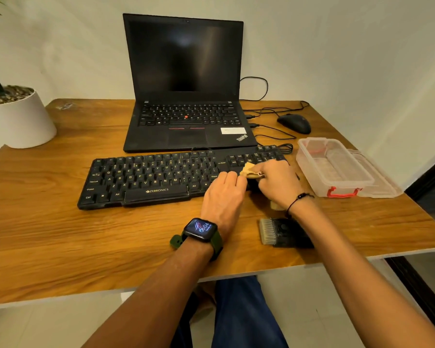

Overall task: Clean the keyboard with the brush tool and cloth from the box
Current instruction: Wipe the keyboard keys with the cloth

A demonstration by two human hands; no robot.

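Observation:
A black keyboard (146,179) lies across the middle of the wooden table (48,234), in front of the laptop. A small tan cloth (249,170) is bunched over the keyboard's right part. My right hand (278,180) grips the cloth from the right. My left hand (224,194) lies beside it, fingers curled down at the cloth's left edge; whether they pinch it is hidden. The brush tool (279,232), pale bristles on a dark body, lies on the table near the front edge, partly under my right forearm. The clear plastic box (337,172) with red clasps stands open at the right.
An open black laptop (186,121) stands behind the keyboard. A black mouse (294,123) and cables lie at the back right. A white plant pot (15,116) stands at the back left. The box's clear lid (382,177) lies beside the box.

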